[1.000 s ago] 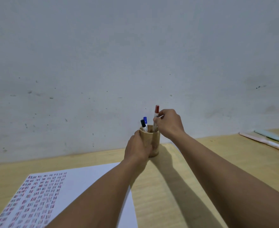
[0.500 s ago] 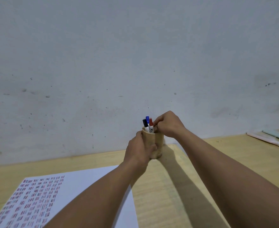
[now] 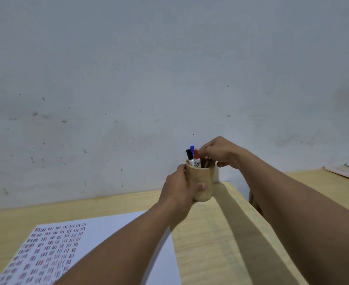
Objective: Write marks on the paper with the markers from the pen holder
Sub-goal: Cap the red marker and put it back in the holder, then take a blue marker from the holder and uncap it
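A round wooden pen holder (image 3: pixel 202 182) stands near the back of the wooden table (image 3: pixel 221 243), and my left hand (image 3: pixel 179 188) is wrapped around its left side. Three markers stick out of it: black (image 3: pixel 189 156), blue (image 3: pixel 192 148) and red (image 3: pixel 196 159). My right hand (image 3: pixel 221 153) hovers over the holder's rim. Its fingertips rest by the red cap, while the thumb is apart from the marker. The white paper (image 3: pixel 111 229) lies at the lower left, with rows of red and dark marks on its left part; my left forearm covers some of it.
A pale wall rises directly behind the table. Pastel pink and green flat items (image 3: pixel 348 170) lie at the far right edge. A gap between two tabletops shows behind my right forearm (image 3: pixel 253 200).
My right hand has lowered the red marker from above the holder down into it, beside the black and blue ones. My left hand has kept its grip on the holder.
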`<action>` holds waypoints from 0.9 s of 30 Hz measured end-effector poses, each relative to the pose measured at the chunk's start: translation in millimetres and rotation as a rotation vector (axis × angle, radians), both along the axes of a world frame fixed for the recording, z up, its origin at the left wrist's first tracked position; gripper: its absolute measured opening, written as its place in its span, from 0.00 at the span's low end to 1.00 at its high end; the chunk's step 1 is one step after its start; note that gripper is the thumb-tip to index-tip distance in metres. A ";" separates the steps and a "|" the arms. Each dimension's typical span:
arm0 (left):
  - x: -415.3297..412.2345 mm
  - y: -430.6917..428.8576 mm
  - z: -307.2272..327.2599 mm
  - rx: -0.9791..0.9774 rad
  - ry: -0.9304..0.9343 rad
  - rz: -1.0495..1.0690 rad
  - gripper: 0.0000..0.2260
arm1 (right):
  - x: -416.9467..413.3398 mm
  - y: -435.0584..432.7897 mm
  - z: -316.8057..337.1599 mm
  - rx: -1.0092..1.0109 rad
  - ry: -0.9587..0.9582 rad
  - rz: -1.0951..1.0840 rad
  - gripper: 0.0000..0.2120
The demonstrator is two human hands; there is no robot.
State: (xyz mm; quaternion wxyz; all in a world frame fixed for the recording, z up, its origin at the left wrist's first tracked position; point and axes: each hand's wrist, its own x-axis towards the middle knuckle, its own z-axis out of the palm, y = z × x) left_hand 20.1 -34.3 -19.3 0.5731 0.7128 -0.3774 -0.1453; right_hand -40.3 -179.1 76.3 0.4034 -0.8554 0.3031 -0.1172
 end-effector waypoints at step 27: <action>-28.7 75.1 64.8 0.053 -0.201 0.238 0.23 | -61.5 91.3 64.6 -0.271 -0.598 0.006 0.07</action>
